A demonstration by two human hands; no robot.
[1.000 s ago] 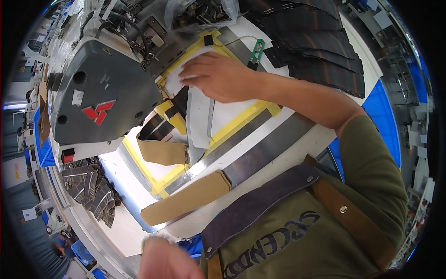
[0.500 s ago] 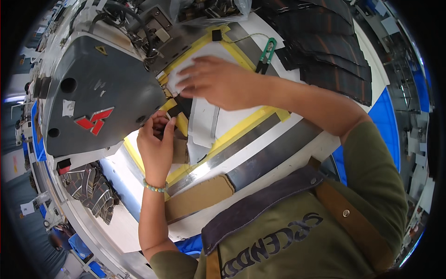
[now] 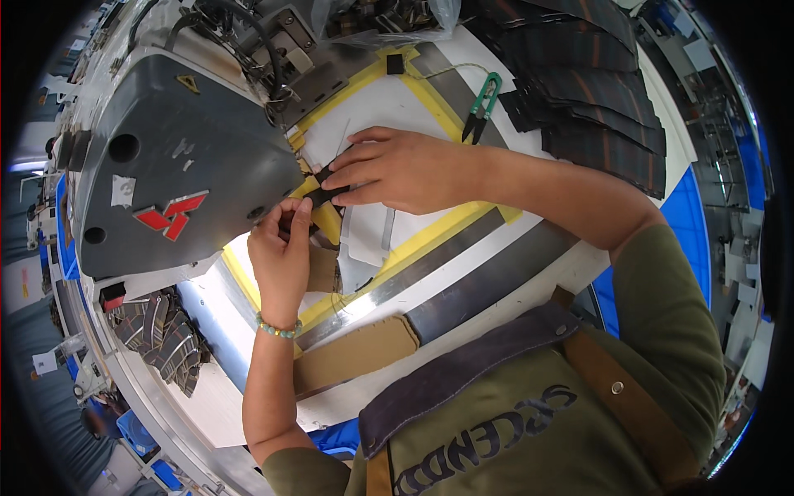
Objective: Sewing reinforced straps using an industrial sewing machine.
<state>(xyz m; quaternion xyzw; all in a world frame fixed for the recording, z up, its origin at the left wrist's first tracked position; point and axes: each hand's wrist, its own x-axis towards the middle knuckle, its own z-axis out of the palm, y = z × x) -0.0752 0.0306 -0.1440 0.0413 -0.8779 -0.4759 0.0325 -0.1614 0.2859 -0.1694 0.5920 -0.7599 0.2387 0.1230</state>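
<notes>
My left hand [image 3: 279, 244] is closed in a pinch at the edge of a small dark fabric piece [image 3: 319, 197], beside the sewing machine's grey head [image 3: 194, 165]. My right hand [image 3: 405, 171] reaches in from the right, its fingers stretched and apart, the fingertips lying on the dark piece; its thumb is hidden. Beneath the hands is a white work plate [image 3: 397, 103] bordered with yellow tape [image 3: 438, 107]. A grey-edged pale template [image 3: 364, 236] lies just below my right hand. Green-handled thread snips [image 3: 484, 107] rest right of the plate.
Dark striped fabric panels [image 3: 604, 107] overlap at the far right. A clear plastic bag [image 3: 389, 21] of dark pieces stands at the back. Striped cut pieces [image 3: 169, 339] are heaped at lower left. A brown cardboard strip [image 3: 356, 355] lies along the near table edge.
My right hand has come down and slightly right, from above the plate onto the dark fabric piece. My left hand keeps its pinch in nearly the same place.
</notes>
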